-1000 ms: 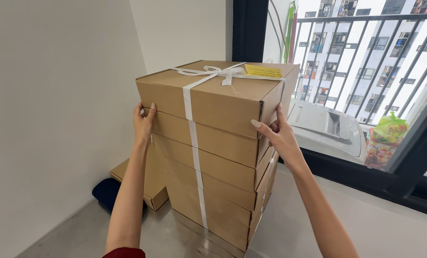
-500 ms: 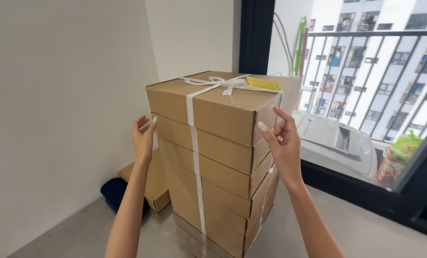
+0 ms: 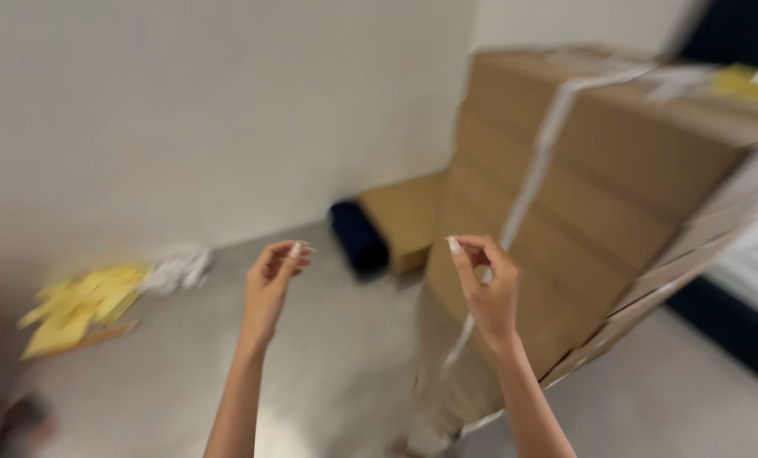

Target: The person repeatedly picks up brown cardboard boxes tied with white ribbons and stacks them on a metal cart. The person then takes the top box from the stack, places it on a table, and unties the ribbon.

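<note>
Hands off box stack (image 3: 616, 195) now, left hand (image 3: 273, 284) loosely curled, right hand (image 3: 485, 288) grip pinched empty.

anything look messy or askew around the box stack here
Yes. The stack of cardboard boxes tied with white ribbon looks tilted, its layers not squarely lined up, though the frame is blurred. On the floor to the left lies a loose scatter of yellow papers and crumpled white material.
</note>
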